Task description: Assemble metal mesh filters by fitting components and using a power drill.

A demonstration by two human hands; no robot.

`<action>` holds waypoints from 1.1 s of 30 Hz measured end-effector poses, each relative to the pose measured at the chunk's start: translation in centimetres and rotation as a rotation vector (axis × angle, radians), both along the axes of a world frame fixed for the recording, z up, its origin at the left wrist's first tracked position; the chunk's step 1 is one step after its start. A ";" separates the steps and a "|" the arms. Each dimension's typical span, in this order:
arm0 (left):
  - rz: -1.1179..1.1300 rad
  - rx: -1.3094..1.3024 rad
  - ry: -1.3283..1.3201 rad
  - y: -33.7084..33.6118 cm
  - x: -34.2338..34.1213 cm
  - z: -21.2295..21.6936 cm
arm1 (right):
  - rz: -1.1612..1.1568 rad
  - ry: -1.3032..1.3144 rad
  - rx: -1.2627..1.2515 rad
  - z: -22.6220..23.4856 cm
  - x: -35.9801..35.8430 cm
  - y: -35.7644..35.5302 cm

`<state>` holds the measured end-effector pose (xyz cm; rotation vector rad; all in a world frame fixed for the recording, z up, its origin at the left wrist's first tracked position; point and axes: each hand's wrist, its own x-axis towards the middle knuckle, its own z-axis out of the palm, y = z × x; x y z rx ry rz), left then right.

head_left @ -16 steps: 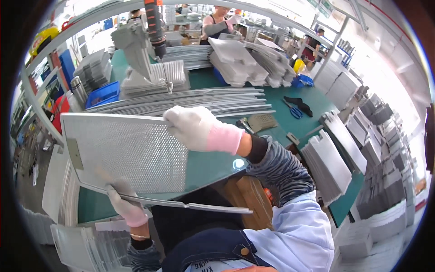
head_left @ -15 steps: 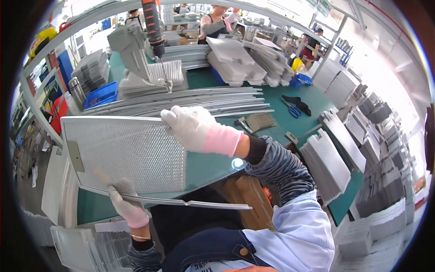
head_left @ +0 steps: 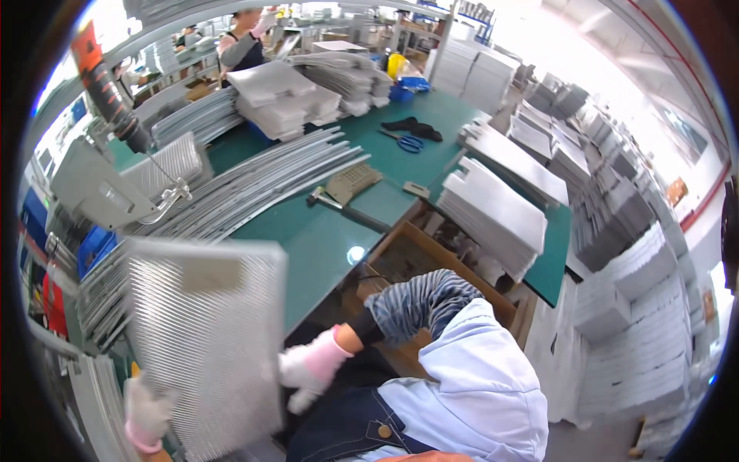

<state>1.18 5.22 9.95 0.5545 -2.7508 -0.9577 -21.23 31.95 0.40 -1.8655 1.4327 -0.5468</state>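
The mesh panel (head_left: 212, 339) is raised between your left hand (head_left: 148, 414), closed on its lower left edge, and your right hand (head_left: 309, 373), partly open at its right edge; whether the latter grips cannot be told. Beyond, grey strips (head_left: 262, 185) lie on the desk (head_left: 314, 258).

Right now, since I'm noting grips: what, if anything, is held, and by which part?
A textured grey panel: left hand at its lower left edge; right hand at its right edge, grip unclear.

Silver, fine-lined panel (head_left: 212, 339) at eight o'clock; white glove (head_left: 302, 375) with pink cuff (head_left: 329, 354) at seven; striped grey sleeve (head_left: 419, 304) at five; green table (head_left: 302, 258).
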 end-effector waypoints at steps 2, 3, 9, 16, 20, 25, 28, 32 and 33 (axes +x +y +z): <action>-0.296 0.531 -0.425 3.7 -5.7 1.0 | 0.241 0.155 0.182 -7.4 0.7 2.6; -0.341 0.604 -0.433 3.6 -6.2 -1.3 | 0.298 -0.075 0.061 -6.4 0.1 3.7; -0.487 0.716 -0.431 8.6 -12.4 -5.4 | -0.288 0.479 -0.833 7.2 -6.0 3.3; -0.611 0.172 -0.549 9.7 -12.4 -2.0 | -0.396 0.450 -0.088 5.1 -10.1 7.4; -0.502 0.097 -0.452 11.4 -11.5 -2.1 | -0.158 0.399 -0.099 5.2 -7.5 2.7; -0.443 0.090 -0.426 10.6 -9.9 -2.1 | -0.044 0.299 -0.100 4.0 -5.7 -0.6; -0.270 0.101 -0.331 10.5 -6.5 -2.5 | -0.073 0.281 0.093 6.4 -9.6 1.1; -0.368 -0.055 -0.021 10.7 -7.0 -5.8 | -0.079 0.215 0.116 5.3 -10.2 1.7; -0.361 0.028 -0.057 10.6 -7.6 -6.1 | -0.055 0.205 0.121 5.0 -9.3 1.2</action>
